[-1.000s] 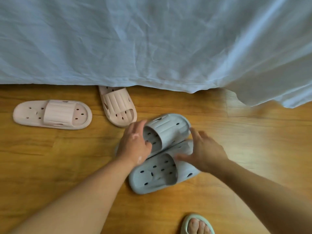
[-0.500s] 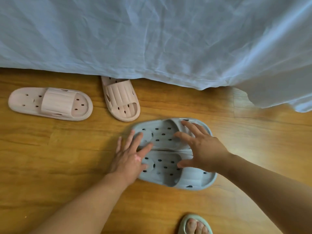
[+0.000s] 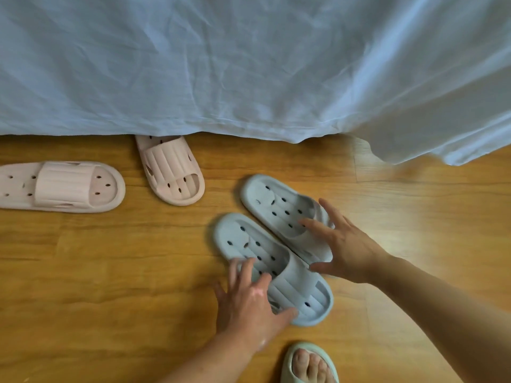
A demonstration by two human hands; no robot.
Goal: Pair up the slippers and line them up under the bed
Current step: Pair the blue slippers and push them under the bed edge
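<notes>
The left hand point(image 3: 249, 302) lay with fingers spread over the outer edge and strap of the nearer blue slipper point(image 3: 272, 268), thumb hooked round its toe end, pressing rather than pinching. The right hand point(image 3: 347, 248) was likewise splayed, its fingers resting on the strap of the farther blue slipper point(image 3: 279, 210) and its thumb down near the seam where the two touched; whether it truly gripped anything I could not tell, since the palm hid that strap. The blue pair sat side by side on the wooden floor point(image 3: 110, 272), heels angled up and left toward the bed, well short of the hanging bedsheet point(image 3: 249, 64). Flat, open palms gave little hold, so a push from there would likely let one slipper skid ahead of the other and split the pair, or swing both crooked. The angle mattered too: driven straight on, the heels would probably run toward the pink slipper point(image 3: 170, 172) half tucked under the sheet and knock it askew. The other pink slipper point(image 3: 60, 186) lay sideways, well apart from its mate and unpaired, so that pair was plainly still to do. The sheet's hem hung low and could bunch against the slippers. A slippered foot point(image 3: 308, 364) stood just beside the left wrist.
</notes>
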